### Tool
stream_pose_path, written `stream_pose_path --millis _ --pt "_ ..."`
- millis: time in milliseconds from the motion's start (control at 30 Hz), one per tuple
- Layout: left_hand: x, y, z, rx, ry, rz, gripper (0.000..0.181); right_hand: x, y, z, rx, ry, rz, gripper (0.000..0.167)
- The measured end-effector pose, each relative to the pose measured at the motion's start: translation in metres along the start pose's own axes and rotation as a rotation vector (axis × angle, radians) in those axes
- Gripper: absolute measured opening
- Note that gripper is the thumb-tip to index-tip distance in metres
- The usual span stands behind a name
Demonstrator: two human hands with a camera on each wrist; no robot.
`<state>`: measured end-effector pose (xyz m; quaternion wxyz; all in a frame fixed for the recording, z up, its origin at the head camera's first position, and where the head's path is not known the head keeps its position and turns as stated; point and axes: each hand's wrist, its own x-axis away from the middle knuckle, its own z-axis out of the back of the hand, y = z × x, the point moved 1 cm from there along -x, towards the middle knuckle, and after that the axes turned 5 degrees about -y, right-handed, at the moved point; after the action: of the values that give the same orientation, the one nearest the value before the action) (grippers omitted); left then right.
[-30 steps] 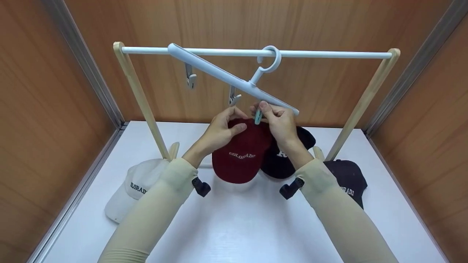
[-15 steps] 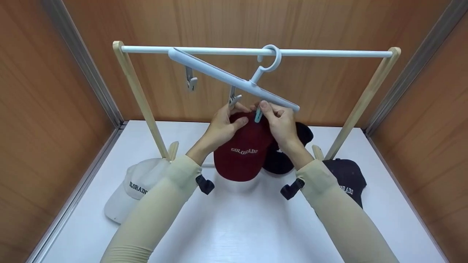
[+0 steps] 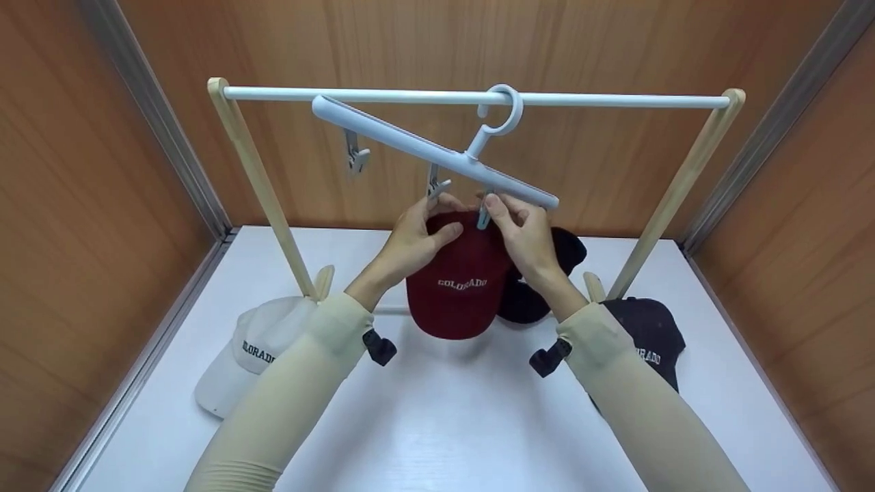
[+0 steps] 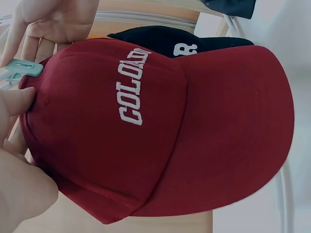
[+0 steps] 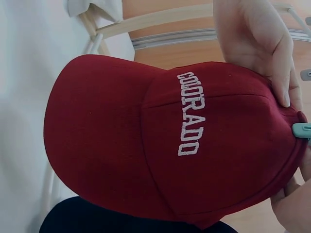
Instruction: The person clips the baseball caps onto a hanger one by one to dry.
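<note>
A dark red cap (image 3: 459, 287) lettered COLORADO hangs brim down below the light blue hanger (image 3: 424, 147). My left hand (image 3: 417, 236) grips the cap's back edge, thumb on the outer side and fingers behind. A pale teal clip (image 3: 483, 217) under the hanger's low end sits over that edge, as the left wrist view shows with the clip (image 4: 25, 67). My right hand (image 3: 526, 239) pinches the clip near its top, thumb in front; its other fingers are partly hidden. A black cap (image 3: 523, 301) with a white letter hangs just behind and right of the red one.
The hanger hooks over the white rail (image 3: 615, 100) of a wooden-legged rack, tilted down to the right. Two grey clips, one a left clip (image 3: 357, 158), dangle from it. A white cap (image 3: 260, 342) and a dark cap (image 3: 649, 335) lie on the table at either side.
The red cap has risen and shifted slightly right, its edge now up at the teal clip. My left hand moved with it; my right hand stayed nearly in place at the clip.
</note>
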<state>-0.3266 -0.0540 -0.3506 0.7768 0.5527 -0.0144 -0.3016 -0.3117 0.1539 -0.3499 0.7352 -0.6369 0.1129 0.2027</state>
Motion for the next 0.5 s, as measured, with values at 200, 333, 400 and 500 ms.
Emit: stream_pose_path --millis 200,333,400,500 --pt "0.001 -0.004 0.003 -0.05 0.011 -0.011 0.031 0.003 0.005 0.003 0.074 -0.014 0.004 0.038" --pt "0.003 -0.004 0.004 -0.061 0.032 0.0 0.035 0.008 0.007 0.006 0.157 -0.038 0.022 0.041" --pt "0.005 -0.004 0.005 -0.062 0.036 0.015 0.036 0.011 0.009 0.008 0.193 -0.038 0.03 0.043" --pt "0.007 -0.005 0.005 -0.054 0.034 0.025 0.037 0.014 0.012 0.011 0.222 -0.025 0.032 0.045"
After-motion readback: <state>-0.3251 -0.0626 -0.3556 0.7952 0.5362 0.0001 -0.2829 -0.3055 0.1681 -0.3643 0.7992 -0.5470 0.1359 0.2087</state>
